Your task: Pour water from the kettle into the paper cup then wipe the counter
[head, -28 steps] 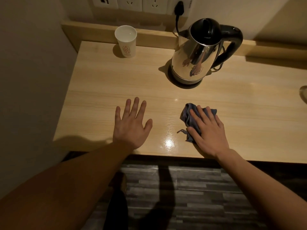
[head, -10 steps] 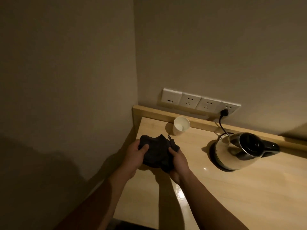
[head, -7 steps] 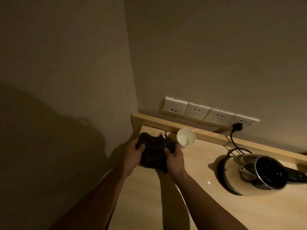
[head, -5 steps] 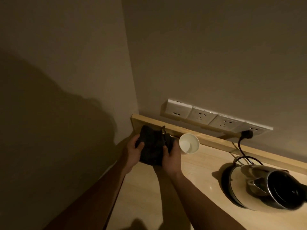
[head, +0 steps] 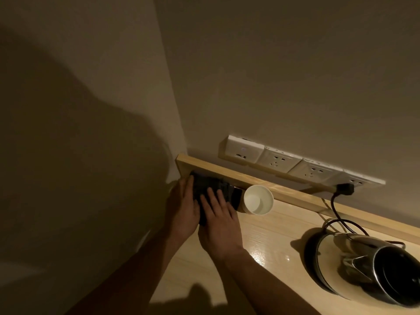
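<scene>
A dark folded cloth point(head: 212, 187) lies in the back left corner of the light wooden counter point(head: 268, 237), against the raised back ledge. My left hand point(head: 181, 208) rests along its left side, and my right hand point(head: 219, 218) lies flat on top of it with fingers spread. The white paper cup point(head: 258, 199) stands just right of the cloth, with water in its bottom. The steel kettle point(head: 372, 269) with a black lid sits on its base at the right.
A row of white wall sockets point(head: 295, 164) runs above the ledge, with the kettle's black plug point(head: 413, 188) and cord in the rightmost one. Walls close the counter at the left and back.
Both hands carried the cloth from above the counter down into the back left corner and pressed it flat there. The view swung left and closer.
</scene>
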{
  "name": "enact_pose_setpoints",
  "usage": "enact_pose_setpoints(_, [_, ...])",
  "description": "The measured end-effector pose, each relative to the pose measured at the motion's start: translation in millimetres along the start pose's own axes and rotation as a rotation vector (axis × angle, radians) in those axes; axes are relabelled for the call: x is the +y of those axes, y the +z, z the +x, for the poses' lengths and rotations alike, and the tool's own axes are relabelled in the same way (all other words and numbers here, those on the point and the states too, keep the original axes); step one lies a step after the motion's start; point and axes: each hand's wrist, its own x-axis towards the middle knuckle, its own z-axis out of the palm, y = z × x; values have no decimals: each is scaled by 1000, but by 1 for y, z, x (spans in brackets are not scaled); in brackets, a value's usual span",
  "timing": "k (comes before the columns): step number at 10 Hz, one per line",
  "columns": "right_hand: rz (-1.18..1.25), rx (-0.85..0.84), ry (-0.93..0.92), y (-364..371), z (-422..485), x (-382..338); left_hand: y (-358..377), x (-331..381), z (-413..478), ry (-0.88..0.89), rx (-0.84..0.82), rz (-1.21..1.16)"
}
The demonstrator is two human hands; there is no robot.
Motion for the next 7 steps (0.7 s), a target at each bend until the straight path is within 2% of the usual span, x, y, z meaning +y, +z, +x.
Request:
enact_pose_setpoints(1, [-39,-97,98,6,5,15,11,-5,-1,155,-205,199])
enact_pose_setpoints(2, [-69,-102,90,9,2,24,27,-19,3,175,-235,202])
enact_pose_setpoints(3, [-104,-125,71,7,3,29,37,-35,6,207,-190,269])
enact_pose_setpoints(5, [-100,-172,107,-2,-2,22,32,-34,6,214,-201,367])
enact_pose_setpoints(7, [-37,-201,86,-30,-41,11,5,-21,-35,216,-145,347])
